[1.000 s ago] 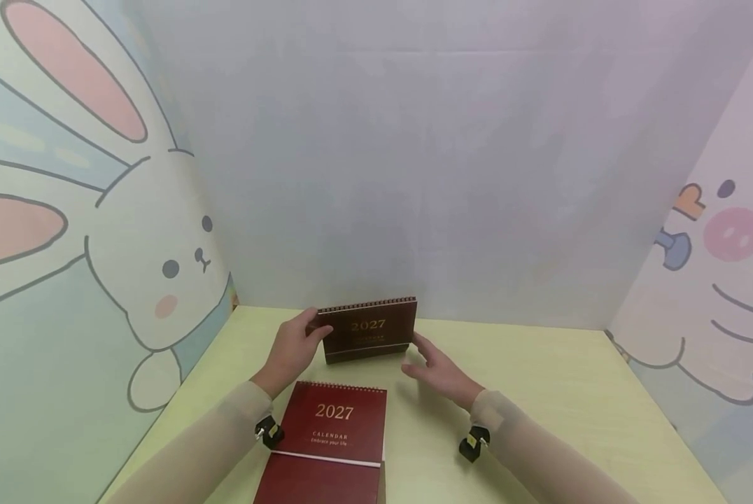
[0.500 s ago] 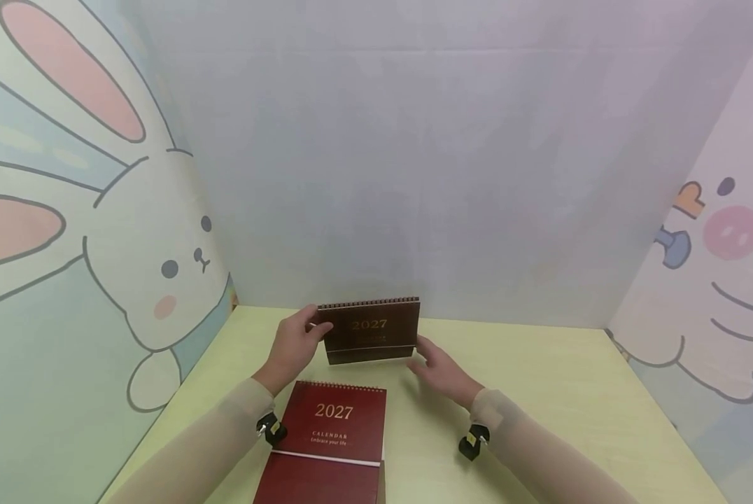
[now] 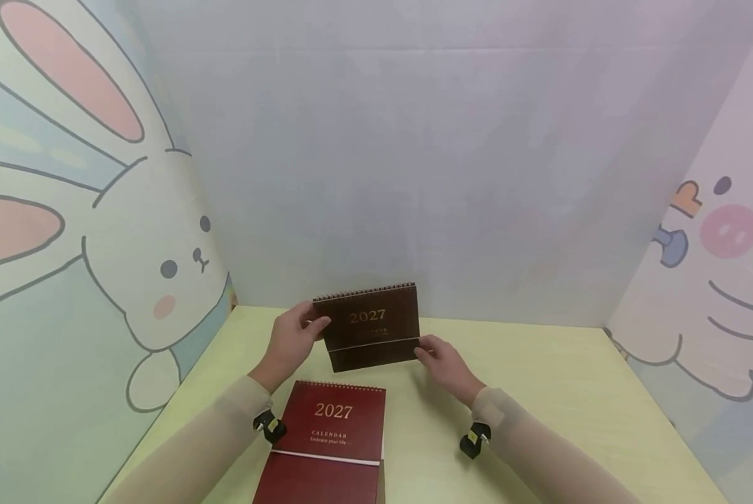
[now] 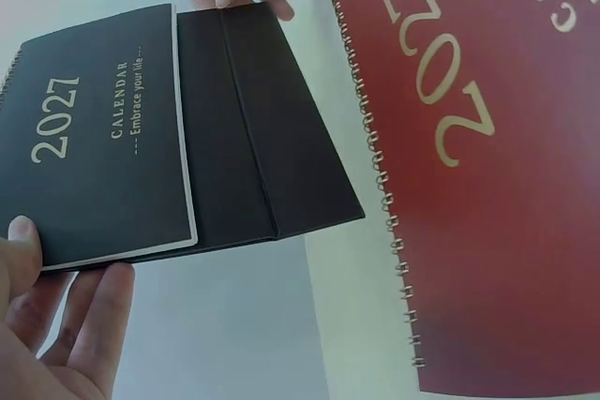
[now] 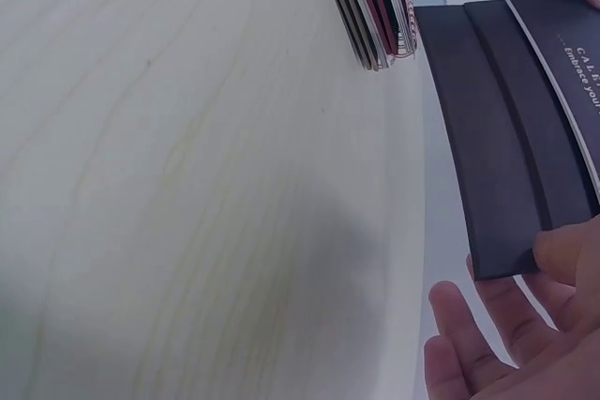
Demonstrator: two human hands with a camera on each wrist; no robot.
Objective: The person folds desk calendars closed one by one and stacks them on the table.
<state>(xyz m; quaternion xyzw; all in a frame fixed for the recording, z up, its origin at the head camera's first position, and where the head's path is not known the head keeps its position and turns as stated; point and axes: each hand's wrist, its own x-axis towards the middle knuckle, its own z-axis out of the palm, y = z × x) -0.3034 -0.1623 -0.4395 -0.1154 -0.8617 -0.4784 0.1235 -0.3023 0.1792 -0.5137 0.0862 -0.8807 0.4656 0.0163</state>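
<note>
A dark desk calendar [image 3: 371, 318] with "2027" in gold and a spiral binding along its top is held tilted between both hands near the table's back. My left hand [image 3: 294, 343] pinches its left side, thumb on the front cover and fingers behind, as the left wrist view shows on the dark cover [image 4: 103, 138]. My right hand [image 3: 446, 364] pinches the lower right corner of its stand, thumb in front [image 5: 562, 250] and fingers beneath. Closer to me, a red 2027 calendar [image 3: 335, 423] lies on the table, its spiral edge facing away.
The pale wooden table [image 3: 528, 399] spreads out to the right of the calendars. A plain light backdrop [image 3: 414, 175] rises behind it. Side walls carry a cartoon rabbit [image 3: 150, 266] on the left and another cartoon figure on the right. The right wrist view shows stacked page edges [image 5: 370, 7].
The dark calendar has risen slightly and tipped, showing more of its lower stand. My right hand has moved from beside the calendar to pinching its lower right corner; my left hand keeps its hold.
</note>
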